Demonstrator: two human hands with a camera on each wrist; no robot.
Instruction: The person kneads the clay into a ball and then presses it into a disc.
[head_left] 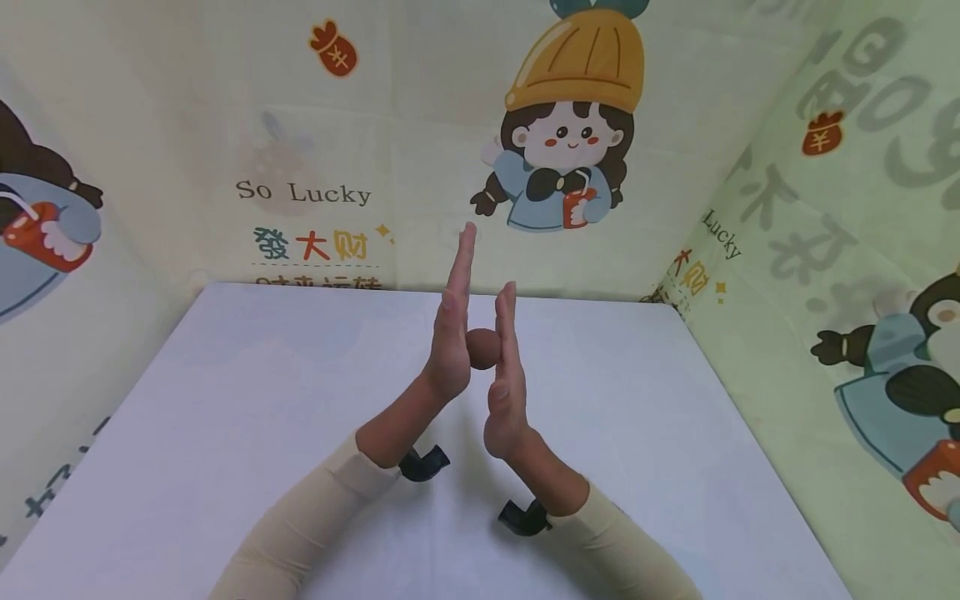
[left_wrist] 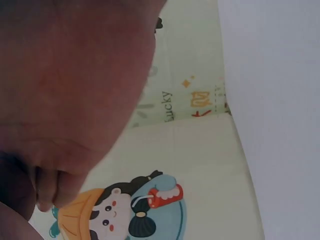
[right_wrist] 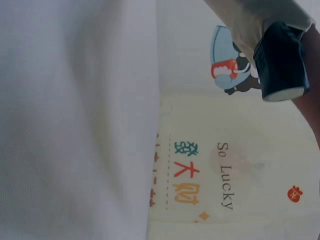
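In the head view my two hands stand upright above the middle of the white table (head_left: 225,417), palms facing each other with fingers straight. A brown ball (head_left: 483,348) of what looks like clay sits pressed between the palms. My left hand (head_left: 452,321) reaches higher, my right hand (head_left: 506,375) sits a little lower and nearer. The left wrist view is mostly filled by the blurred heel of my left hand (left_wrist: 65,90). My right hand does not show in the right wrist view, only the left arm's black wrist camera (right_wrist: 281,62) and its beige sleeve (right_wrist: 250,20).
Cartoon-printed cloth walls (head_left: 337,167) close in the table at the back and on both sides, with "So Lucky" lettering (head_left: 303,192). Beige sleeves (head_left: 300,525) cover both forearms, each carrying a black wrist camera (head_left: 422,463).
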